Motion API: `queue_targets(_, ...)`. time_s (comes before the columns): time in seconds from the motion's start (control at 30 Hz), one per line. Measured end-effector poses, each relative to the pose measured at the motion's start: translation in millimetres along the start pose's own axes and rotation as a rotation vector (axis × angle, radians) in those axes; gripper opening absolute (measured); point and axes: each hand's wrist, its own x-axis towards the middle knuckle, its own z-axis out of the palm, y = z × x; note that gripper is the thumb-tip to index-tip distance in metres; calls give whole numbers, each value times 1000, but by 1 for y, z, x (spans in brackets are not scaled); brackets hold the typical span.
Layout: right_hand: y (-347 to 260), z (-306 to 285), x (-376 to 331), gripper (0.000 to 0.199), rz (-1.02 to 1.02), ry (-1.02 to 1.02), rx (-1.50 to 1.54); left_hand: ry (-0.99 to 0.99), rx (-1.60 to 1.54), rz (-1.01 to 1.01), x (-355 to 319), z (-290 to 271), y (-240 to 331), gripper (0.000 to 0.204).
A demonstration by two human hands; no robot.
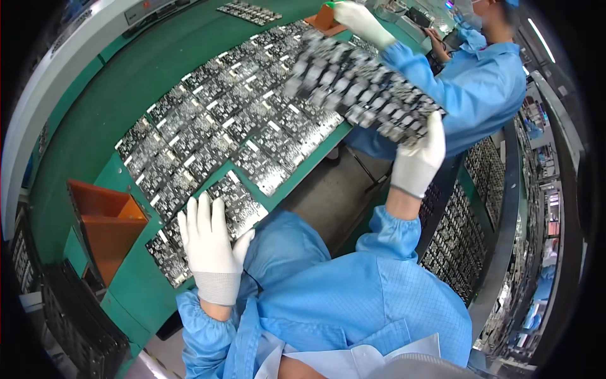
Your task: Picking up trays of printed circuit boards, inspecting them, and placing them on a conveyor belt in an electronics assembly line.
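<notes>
My left hand, in a white glove, lies flat with fingers apart on a black circuit board panel at the near edge of the green bench. My right hand, also gloved, is raised off the bench and grips the near end of a long black circuit board panel that hangs blurred in the air. A person in a blue coat across from me holds the far end with a gloved hand. Several more black panels cover the bench in rows.
An orange plastic bin stands at the bench's left end, with a dark rack below it. Another orange tray sits at the far end. To the right, racks of stacked boards line a second bench.
</notes>
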Motion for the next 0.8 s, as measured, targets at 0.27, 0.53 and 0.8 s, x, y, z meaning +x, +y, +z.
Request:
queue_targets(0.27,31,34,-15,30,136,-62,94,47,-60,46,5,3,-2,81)
queue_targets(0.53,-20,19,33,18,-537,158,-547,294,-164,190,0,3,-13,41)
queue_targets(0.8,-22,2,95,22,-896,79,-1084,306,-167,196,-2,9,-18,30)
